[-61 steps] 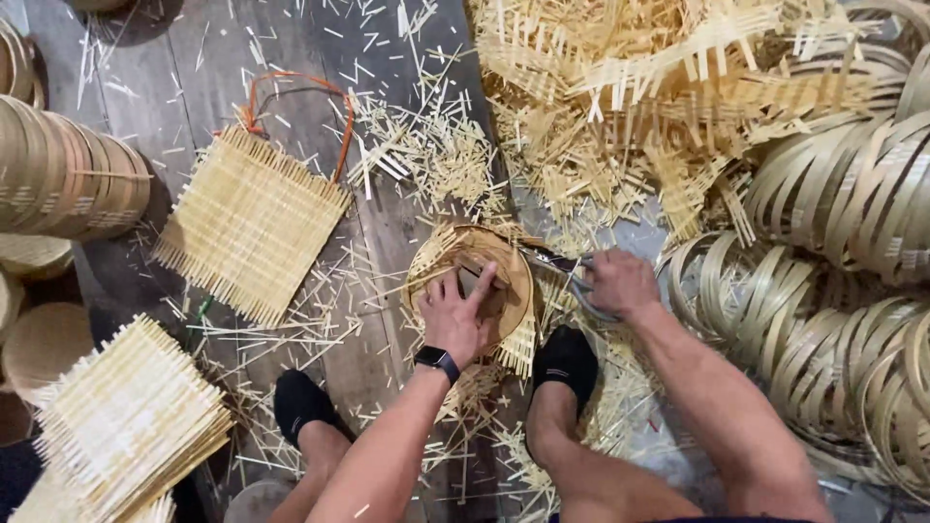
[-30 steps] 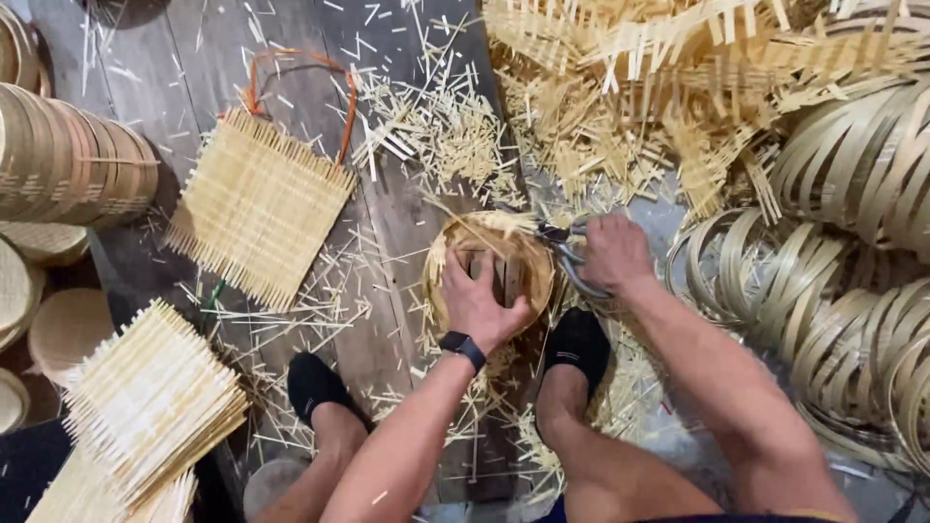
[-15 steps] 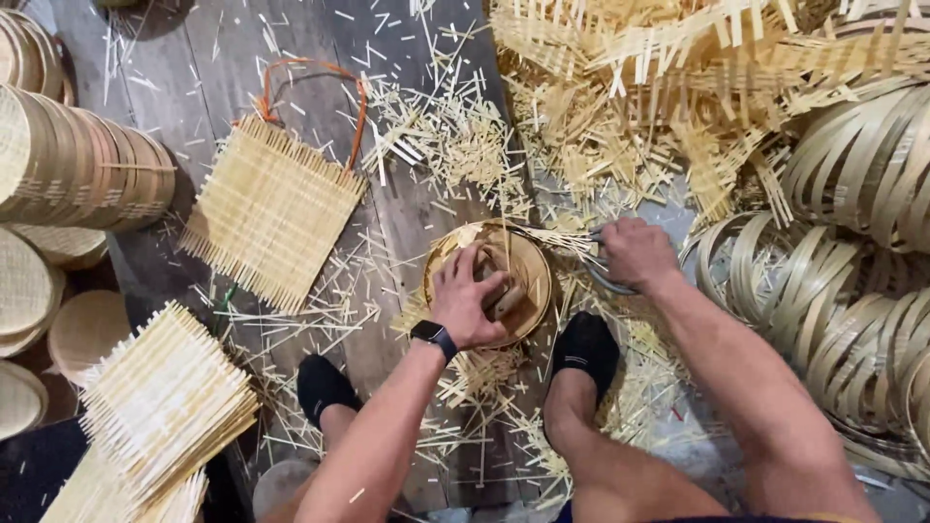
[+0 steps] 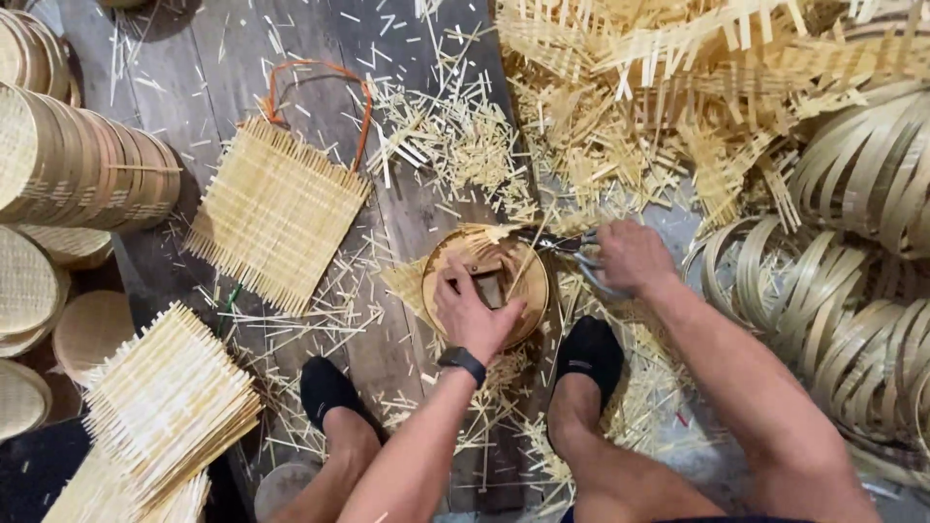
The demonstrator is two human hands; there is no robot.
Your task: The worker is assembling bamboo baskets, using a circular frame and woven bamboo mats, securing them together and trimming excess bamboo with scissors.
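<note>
No packages, labels, signs or screens show anywhere in this view, unless the small dark band point(image 4: 461, 362) on the left wrist carries a screen, which cannot be told from here.

Pale-yellow woven mat point(image 4: 276, 211), orange cord point(image 4: 315, 73)

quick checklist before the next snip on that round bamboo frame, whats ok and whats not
1. Left hand pressing the round frame flat on the floor: ok.
2. Right hand gripping the scissors: ok.
3. Blades meeting the frame's rim: cannot tell, slats hide the tips.
4. Left fingers out of the blade path: ok, they sit inside the frame, apart from the blades.
5. Floor near the feet free of offcuts: not ok, strips lie all around.
</note>
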